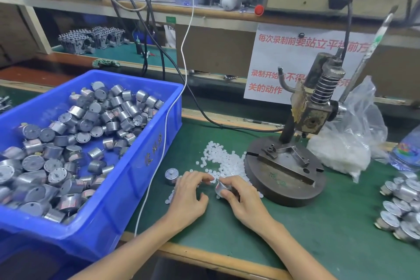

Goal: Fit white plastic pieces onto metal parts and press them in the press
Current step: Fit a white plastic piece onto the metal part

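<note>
Light even and diffuse, from overhead; moderately bright, no hard beam. Shadows soft: faint dark patches on the green worktop (295, 223) under the left hand (188, 193) and right hand (241, 198), a darker strip along the foot of the blue bin (127, 166). Dull sheen on the metal parts (68, 143) in the bin. White glare on creases of the plastic bag (363, 120). White pieces (218, 157) near washed out, edges hard to separate. Recess under the shelf (204, 13) dim. Wide-angle bend strong: shelf edge and worktop front curve toward the corners. Centre fairly sharp. Press lever (372, 52) at upper right smeared, bottle (406, 150) at right edge blurred, metal part (223, 186) in the right hand slightly motion-blurred. Red print on the paper sign (272, 63) legible.
</note>
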